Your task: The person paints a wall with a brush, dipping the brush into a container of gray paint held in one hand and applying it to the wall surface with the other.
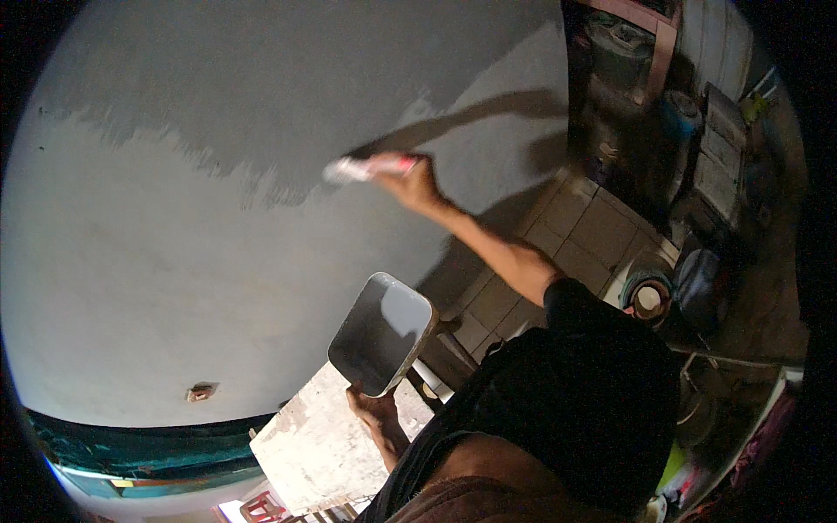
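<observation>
My right hand (411,185) is closed round the handle of a paintbrush (356,169), blurred by motion, whose pale bristle end meets the wall (174,270). Darker grey paint (261,96) covers the upper part of that wall, with a ragged streaked edge above a lighter grey area. Lower down, my left hand (375,411) grips a squarish open bucket (345,333) by its lower side, the thumb up near the rim. Grey paint coats the inside of the bucket.
Below the bucket is a white, stained tabletop (305,436). A small socket-like fitting (201,392) sits low on the wall. Floor tiles (558,235) run behind my right arm, with round containers (647,298) and dim clutter (628,105) to the right. A red stool (261,507) stands at the bottom.
</observation>
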A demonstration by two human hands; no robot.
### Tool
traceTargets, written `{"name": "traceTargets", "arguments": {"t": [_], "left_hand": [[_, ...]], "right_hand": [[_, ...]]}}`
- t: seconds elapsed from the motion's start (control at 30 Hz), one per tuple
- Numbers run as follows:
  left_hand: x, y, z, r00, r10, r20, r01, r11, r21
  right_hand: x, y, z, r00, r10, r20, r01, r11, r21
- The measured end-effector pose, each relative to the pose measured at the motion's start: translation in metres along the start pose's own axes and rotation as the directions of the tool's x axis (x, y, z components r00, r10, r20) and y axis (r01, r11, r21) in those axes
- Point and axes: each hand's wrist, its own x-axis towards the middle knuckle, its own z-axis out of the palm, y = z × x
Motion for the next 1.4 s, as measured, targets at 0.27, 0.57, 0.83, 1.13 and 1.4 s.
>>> {"name": "traceTargets", "arguments": {"t": [0.27, 0.57, 0.83, 1.13, 1.4], "left_hand": [[-0.004, -0.004, 0.002, 0.999, -0.010, -0.030, 0.010, 1.000, 0.021], [0.000, -0.009, -0.005, 1.000, -0.021, -0.024, 0.021, 1.000, 0.017], [0.006, -0.010, -0.015, 0.997, -0.025, 0.076, 0.030, 0.997, -0.066], [-0.010, -0.009, 0.007, 0.999, 0.008, -0.037, -0.009, 1.000, -0.006], [-0.003, -0.010, -0.009, 0.999, -0.002, -0.032, 0.000, 0.997, -0.072]], "right_hand": [[0.073, 0.044, -0.132, 0.785, -0.122, -0.607, -0.055, 0.962, -0.266], [-0.041, -0.035, 0.027, 0.989, 0.116, 0.087, -0.106, 0.988, -0.115], [0.006, 0.011, -0.025, 0.998, 0.058, -0.001, -0.058, 0.998, 0.023], [0.042, 0.053, -0.106, 0.856, 0.004, -0.517, -0.195, 0.929, -0.314], [-0.062, -0.030, 0.036, 0.975, 0.173, 0.138, -0.167, 0.984, -0.059]]}}
